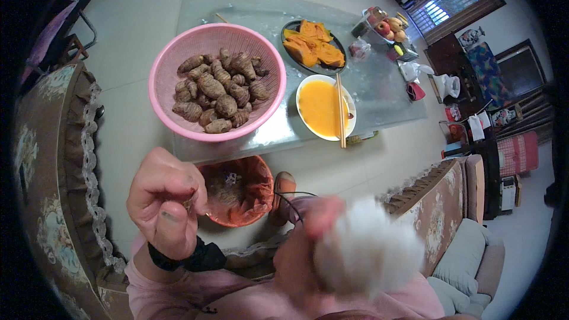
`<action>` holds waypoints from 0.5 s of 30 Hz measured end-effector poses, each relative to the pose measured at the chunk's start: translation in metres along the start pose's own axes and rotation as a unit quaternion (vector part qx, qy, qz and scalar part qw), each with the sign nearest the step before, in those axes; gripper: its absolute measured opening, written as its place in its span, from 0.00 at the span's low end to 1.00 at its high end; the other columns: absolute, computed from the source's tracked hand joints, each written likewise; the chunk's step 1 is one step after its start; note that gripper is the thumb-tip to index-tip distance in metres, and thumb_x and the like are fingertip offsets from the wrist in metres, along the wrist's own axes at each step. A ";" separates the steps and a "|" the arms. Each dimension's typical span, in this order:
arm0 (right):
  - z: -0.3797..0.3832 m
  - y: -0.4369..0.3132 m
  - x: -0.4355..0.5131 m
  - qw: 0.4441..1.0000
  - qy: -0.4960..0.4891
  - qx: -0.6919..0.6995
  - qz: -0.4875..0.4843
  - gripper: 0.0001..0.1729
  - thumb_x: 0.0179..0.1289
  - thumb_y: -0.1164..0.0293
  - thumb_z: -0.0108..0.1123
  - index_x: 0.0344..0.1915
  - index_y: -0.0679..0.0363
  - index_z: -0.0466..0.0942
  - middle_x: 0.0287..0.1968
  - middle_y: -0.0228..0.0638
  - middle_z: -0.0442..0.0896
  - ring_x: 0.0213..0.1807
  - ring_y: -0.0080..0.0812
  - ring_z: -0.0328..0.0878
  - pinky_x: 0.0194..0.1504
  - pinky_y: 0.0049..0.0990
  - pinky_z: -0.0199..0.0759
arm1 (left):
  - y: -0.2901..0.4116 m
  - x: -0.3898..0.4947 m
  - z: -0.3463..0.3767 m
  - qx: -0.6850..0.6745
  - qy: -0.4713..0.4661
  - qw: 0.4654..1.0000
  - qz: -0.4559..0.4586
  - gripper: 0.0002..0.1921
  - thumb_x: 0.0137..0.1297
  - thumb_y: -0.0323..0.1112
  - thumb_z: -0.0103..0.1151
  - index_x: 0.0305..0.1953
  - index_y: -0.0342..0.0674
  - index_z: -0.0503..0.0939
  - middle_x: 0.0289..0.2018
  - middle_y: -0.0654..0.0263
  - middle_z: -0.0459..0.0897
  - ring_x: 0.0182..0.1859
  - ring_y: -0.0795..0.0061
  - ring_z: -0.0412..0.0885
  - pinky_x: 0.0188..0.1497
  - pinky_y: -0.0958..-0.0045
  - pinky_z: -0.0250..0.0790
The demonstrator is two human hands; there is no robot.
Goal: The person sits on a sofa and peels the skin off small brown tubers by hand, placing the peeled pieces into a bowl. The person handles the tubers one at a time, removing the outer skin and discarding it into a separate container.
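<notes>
My left hand [171, 209], a black band at its wrist, is raised with fingers curled and a small brown piece pinched by thumb and forefinger. My right hand [355, 244] is motion-blurred at lower right, amid a fuzzy white shape and a reddish patch; whether these are a glove or something held, I cannot tell. Beyond the left hand, a pink plastic colander [155, 93] of unpeeled taro corms [212, 86] stands on a glass-topped table [275, 138]. Below the table edge, a red-lined waste bin [262, 178] contains brown scraps.
A bowl of orange liquid [318, 109] with chopsticks [340, 111] across it stands right of the colander. Behind it, a dark plate [289, 60] holds orange pumpkin pieces [313, 44]. A fruit container [366, 31] stands farther right. Sofas [53, 178] flank me; a slippered foot [284, 184] is beside the bin.
</notes>
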State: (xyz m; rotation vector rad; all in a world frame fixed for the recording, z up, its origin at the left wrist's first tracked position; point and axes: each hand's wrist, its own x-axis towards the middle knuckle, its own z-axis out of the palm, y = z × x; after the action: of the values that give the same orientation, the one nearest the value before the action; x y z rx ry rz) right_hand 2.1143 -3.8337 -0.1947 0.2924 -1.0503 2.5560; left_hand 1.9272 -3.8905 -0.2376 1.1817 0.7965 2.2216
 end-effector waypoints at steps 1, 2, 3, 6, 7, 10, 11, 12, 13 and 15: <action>0.000 -0.001 0.005 0.999 0.038 0.015 -0.012 0.41 0.64 0.56 0.55 0.67 0.64 0.48 0.53 0.42 0.70 0.42 0.23 0.65 0.41 0.24 0.61 | -0.001 0.000 0.000 0.001 0.003 1.000 0.000 0.18 0.66 0.46 0.53 0.36 0.32 0.71 0.30 0.61 0.66 0.21 0.80 0.65 0.21 0.82 0.61; -0.001 -0.001 0.011 0.996 0.075 0.033 -0.027 0.41 0.65 0.55 0.54 0.68 0.64 0.47 0.52 0.42 0.70 0.40 0.22 0.65 0.39 0.23 0.61 | -0.001 0.000 -0.001 -0.002 0.002 1.000 0.000 0.18 0.67 0.45 0.53 0.37 0.32 0.71 0.30 0.61 0.66 0.21 0.80 0.65 0.21 0.82 0.61; -0.003 0.000 0.017 0.992 0.109 0.049 -0.045 0.41 0.65 0.54 0.53 0.68 0.63 0.46 0.51 0.42 0.70 0.38 0.21 0.65 0.37 0.22 0.61 | -0.002 0.001 -0.002 -0.004 0.001 1.000 0.004 0.18 0.67 0.45 0.52 0.37 0.32 0.71 0.30 0.61 0.66 0.21 0.80 0.65 0.21 0.82 0.61; -0.016 0.002 0.030 0.978 0.156 0.107 -0.086 0.41 0.68 0.52 0.49 0.69 0.60 0.44 0.48 0.41 0.71 0.32 0.18 0.64 0.31 0.19 0.61 | -0.003 0.002 -0.004 0.006 0.006 1.000 0.006 0.18 0.68 0.45 0.51 0.38 0.31 0.70 0.30 0.61 0.66 0.21 0.80 0.66 0.21 0.82 0.61; -0.020 0.004 0.033 0.972 0.189 0.107 -0.090 0.41 0.69 0.51 0.47 0.70 0.59 0.43 0.47 0.41 0.71 0.30 0.17 0.64 0.29 0.18 0.60 | -0.005 0.004 -0.005 0.012 0.014 1.000 0.004 0.18 0.68 0.44 0.51 0.38 0.31 0.70 0.30 0.61 0.66 0.21 0.80 0.66 0.21 0.82 0.61; -0.042 0.006 0.042 0.977 0.140 0.127 -0.104 0.33 0.70 0.49 0.42 0.62 0.64 0.56 0.53 0.44 0.69 0.40 0.23 0.68 0.41 0.21 0.70 | -0.007 0.007 -0.006 0.005 0.010 1.000 -0.002 0.16 0.68 0.43 0.50 0.38 0.31 0.70 0.30 0.61 0.67 0.21 0.81 0.67 0.22 0.82 0.62; -0.045 0.007 0.041 0.977 0.149 0.116 -0.100 0.33 0.70 0.50 0.43 0.63 0.64 0.56 0.53 0.44 0.69 0.40 0.23 0.68 0.40 0.21 0.70 | -0.007 0.008 -0.007 0.007 0.011 1.000 -0.002 0.16 0.68 0.43 0.50 0.38 0.32 0.70 0.30 0.61 0.67 0.22 0.81 0.67 0.22 0.82 0.62; -0.049 0.006 0.040 0.978 0.156 0.104 -0.095 0.33 0.70 0.50 0.44 0.63 0.64 0.56 0.54 0.44 0.69 0.40 0.23 0.68 0.40 0.21 0.70 | -0.008 0.010 -0.007 0.010 0.012 1.000 -0.005 0.16 0.68 0.42 0.50 0.38 0.31 0.70 0.30 0.61 0.67 0.22 0.80 0.67 0.22 0.82 0.62; -0.052 0.005 0.040 0.978 0.154 0.099 -0.095 0.33 0.70 0.51 0.45 0.63 0.64 0.56 0.54 0.44 0.70 0.40 0.23 0.68 0.40 0.21 0.70 | -0.009 0.011 -0.007 0.011 0.014 1.000 -0.007 0.15 0.68 0.41 0.50 0.38 0.31 0.70 0.30 0.61 0.67 0.22 0.80 0.67 0.23 0.82 0.62; -0.056 0.003 0.039 0.978 0.188 0.024 -0.087 0.35 0.67 0.51 0.49 0.63 0.63 0.56 0.53 0.44 0.71 0.39 0.23 0.69 0.38 0.20 0.70 | -0.010 0.012 -0.007 0.015 0.012 1.000 -0.017 0.14 0.68 0.40 0.50 0.38 0.31 0.71 0.30 0.61 0.68 0.22 0.80 0.68 0.23 0.82 0.62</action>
State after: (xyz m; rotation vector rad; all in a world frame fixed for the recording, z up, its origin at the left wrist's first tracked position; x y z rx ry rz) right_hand 2.0748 -3.7865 -0.2232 -0.0858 -0.7850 2.3562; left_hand 1.9167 -3.8778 -0.2408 1.1492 0.8565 2.2074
